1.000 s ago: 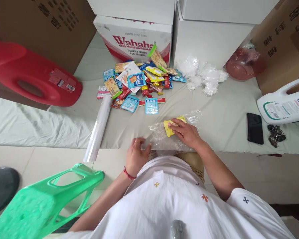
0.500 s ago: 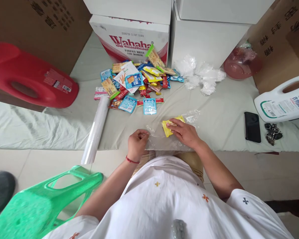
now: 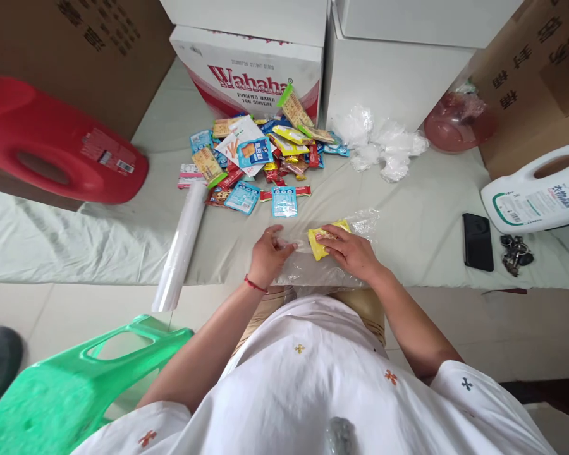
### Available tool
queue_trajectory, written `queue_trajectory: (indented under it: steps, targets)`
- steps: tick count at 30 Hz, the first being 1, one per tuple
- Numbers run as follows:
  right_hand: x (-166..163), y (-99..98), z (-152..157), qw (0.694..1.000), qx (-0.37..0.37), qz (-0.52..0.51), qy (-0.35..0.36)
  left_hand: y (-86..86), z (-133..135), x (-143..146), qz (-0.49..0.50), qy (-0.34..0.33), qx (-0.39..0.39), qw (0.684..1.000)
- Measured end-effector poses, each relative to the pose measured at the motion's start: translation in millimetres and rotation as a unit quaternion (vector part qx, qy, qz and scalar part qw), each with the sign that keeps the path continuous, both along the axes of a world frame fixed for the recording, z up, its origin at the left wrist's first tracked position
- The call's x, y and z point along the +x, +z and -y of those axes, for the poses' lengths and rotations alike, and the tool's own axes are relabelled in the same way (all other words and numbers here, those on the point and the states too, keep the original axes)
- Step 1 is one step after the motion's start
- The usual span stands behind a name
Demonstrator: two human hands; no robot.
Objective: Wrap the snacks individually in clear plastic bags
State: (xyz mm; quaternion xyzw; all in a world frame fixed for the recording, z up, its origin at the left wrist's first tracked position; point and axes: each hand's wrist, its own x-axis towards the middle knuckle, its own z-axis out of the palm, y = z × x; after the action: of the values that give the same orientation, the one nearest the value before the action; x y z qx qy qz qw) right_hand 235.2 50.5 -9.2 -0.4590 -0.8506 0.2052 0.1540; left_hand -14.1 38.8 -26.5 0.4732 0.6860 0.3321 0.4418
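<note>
A yellow snack packet (image 3: 317, 245) lies on a sheet of clear plastic film (image 3: 308, 270) near the bed-like surface's front edge. My right hand (image 3: 351, 251) rests over the packet from the right, its fingers bent and pressing on it, hiding much of its print. To the left of the packet, my left hand (image 3: 269, 256) has thumb and fingertips at the film's left edge. Its index finger is raised apart, while the thumb and another finger seem to pinch the film. The film's right part lies crumpled beyond my right hand.
A pile of wrapped snacks (image 3: 260, 151) lies ahead, with crumpled clear wrap (image 3: 382, 142) beside it. A film roll (image 3: 180, 246) overhangs the front edge. A phone (image 3: 478, 241), keys (image 3: 516, 254) and a white jug (image 3: 535, 189) are right; a red jug (image 3: 99, 158) and green stool (image 3: 57, 392) are left.
My left hand has moved slightly forward and right, toward the packet, and its index finger has lifted away from the thumb. My right hand and the packet stay in place.
</note>
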Motion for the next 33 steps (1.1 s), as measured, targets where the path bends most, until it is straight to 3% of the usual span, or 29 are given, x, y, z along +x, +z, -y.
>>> queue_trajectory:
  steps: [5,9,11,13,15,18,22,27,33]
  targets:
    - [0,-0.7,1,1.000,-0.001,0.004,-0.001,3.3,4,-41,-0.079,0.017,0.019,0.997]
    - [-1,-0.8,3,1.000,0.007,0.020,-0.002,26.2,19,-47,-0.176,0.096,0.093,0.975]
    - [-3,-0.5,3,1.000,0.013,0.018,-0.004,38.4,22,-26,-0.183,0.053,0.151,0.970]
    - [-4,-0.5,4,1.000,0.015,0.009,-0.013,44.8,19,3,-0.172,-0.120,0.238,0.948]
    - [-5,-1.4,5,1.000,0.010,0.006,-0.029,43.3,13,29,-0.162,-0.248,0.269,0.916]
    - [-4,-4.5,6,0.999,-0.004,0.003,-0.046,30.2,2,48,-0.186,-0.345,0.261,0.882]
    - [4,-7.2,5,0.997,-0.026,-0.067,-0.039,17.1,-1,42,-0.269,-0.385,0.224,0.854]
    - [9,-3.9,3,0.996,-0.024,-0.076,-0.026,21.1,8,26,-0.358,-0.398,0.198,0.821]
    - [10,-1.2,8,1.000,-0.008,-0.010,0.004,11.2,29,-17,-0.400,-0.352,0.132,0.836]
